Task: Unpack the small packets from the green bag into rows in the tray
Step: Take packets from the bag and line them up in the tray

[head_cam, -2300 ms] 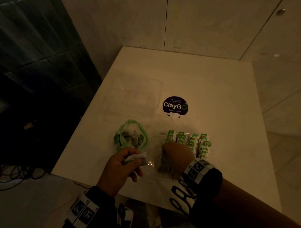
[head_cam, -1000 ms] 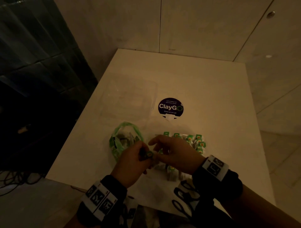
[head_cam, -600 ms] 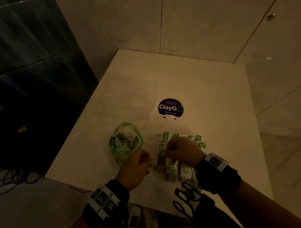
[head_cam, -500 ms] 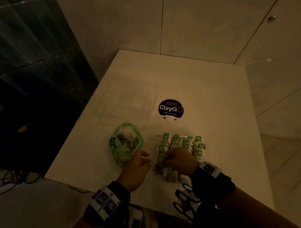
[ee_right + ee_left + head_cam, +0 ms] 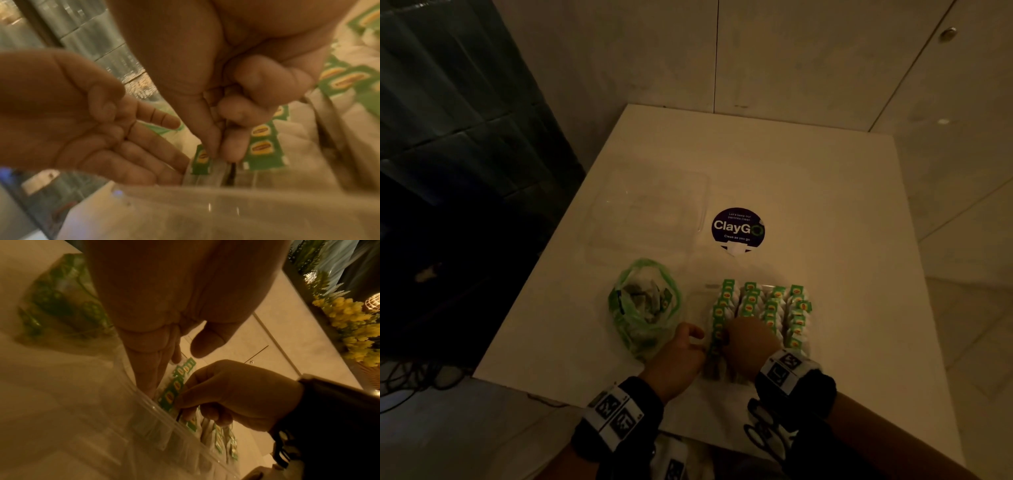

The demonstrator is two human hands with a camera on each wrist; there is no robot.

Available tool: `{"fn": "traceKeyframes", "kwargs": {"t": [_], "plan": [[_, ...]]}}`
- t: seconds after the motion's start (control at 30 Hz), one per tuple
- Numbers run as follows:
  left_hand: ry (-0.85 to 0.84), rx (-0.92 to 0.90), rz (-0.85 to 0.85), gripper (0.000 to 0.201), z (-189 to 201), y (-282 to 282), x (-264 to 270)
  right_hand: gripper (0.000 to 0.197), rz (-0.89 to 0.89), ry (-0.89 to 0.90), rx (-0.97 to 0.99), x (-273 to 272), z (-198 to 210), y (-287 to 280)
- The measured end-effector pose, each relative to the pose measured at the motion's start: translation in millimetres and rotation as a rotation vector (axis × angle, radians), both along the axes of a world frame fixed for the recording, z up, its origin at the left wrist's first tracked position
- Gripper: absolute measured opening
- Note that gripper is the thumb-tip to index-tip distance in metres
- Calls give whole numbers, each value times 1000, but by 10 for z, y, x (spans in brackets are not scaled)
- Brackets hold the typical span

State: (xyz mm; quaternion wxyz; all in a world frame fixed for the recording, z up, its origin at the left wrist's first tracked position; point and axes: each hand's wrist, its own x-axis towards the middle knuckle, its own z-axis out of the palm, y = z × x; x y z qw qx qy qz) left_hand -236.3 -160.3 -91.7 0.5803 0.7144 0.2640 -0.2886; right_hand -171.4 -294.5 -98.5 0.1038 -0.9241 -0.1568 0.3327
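Note:
The green bag (image 5: pixel 645 308) lies open on the white table (image 5: pixel 825 222), with several small packets still inside. Right of it stands the clear tray (image 5: pixel 700 296), where green-tagged packets (image 5: pixel 774 308) stand in several rows. My right hand (image 5: pixel 726 337) reaches into the near end of the leftmost row. In the right wrist view its thumb and forefinger (image 5: pixel 216 151) pinch a packet (image 5: pixel 202 156) there. My left hand (image 5: pixel 690 337) is open between bag and tray, and its straight fingers (image 5: pixel 144 151) rest against the tray's left wall (image 5: pixel 148 400). It holds nothing.
A clear plastic lid (image 5: pixel 650 209) lies behind the bag at the table's left. A round dark ClayGo sticker (image 5: pixel 738 228) sits mid-table. Walls close the far side. The table's left and near edges drop to the floor, where cables (image 5: pixel 407 377) lie.
My right hand took a packet from my left hand and carried it down into the tray's leftmost row. The left hand let go and settled open against the tray's left side.

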Motion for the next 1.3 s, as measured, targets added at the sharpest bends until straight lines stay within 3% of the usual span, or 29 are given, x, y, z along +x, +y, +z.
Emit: {"fn": "traceKeyframes", "kwargs": {"t": [0.17,0.27,0.37,0.43,0.47,0.53,0.6,0.67,0.77,0.93,1.07,1.17,1.3], "plan": [[26,31,-58,31,60,11,3,24,32,-26,7,-10,35,-8],[-55,82,-145,30,216,13,-15,17,-15,-32,91,17,128,-59],[-414,305,-152,29,534,105,-56,9,-121,-72,212,142,265,-140],[-740,624,-85,24,663,278,-41,13,-184,-74,313,246,395,-161],[-819,790,-65,23,648,393,-15,15,-194,-68,362,293,458,-145],[-684,962,-52,23,558,628,78,17,-185,-68,448,366,566,-38],[-399,911,-113,24,441,799,176,16,-132,-62,504,388,627,167],[-298,808,-162,24,333,902,234,19,-20,-61,534,372,662,423],[-339,766,-170,29,307,973,232,32,185,-48,491,351,672,806],[-399,703,-179,40,302,1042,131,37,544,-95,171,305,547,1255],[-472,744,-231,38,310,1162,67,33,539,-106,-28,274,394,1457],[-451,726,-258,46,313,1222,39,28,485,-93,-81,282,343,1595],[-456,701,-225,55,294,1291,18,29,567,-115,-26,325,368,1577]]}}
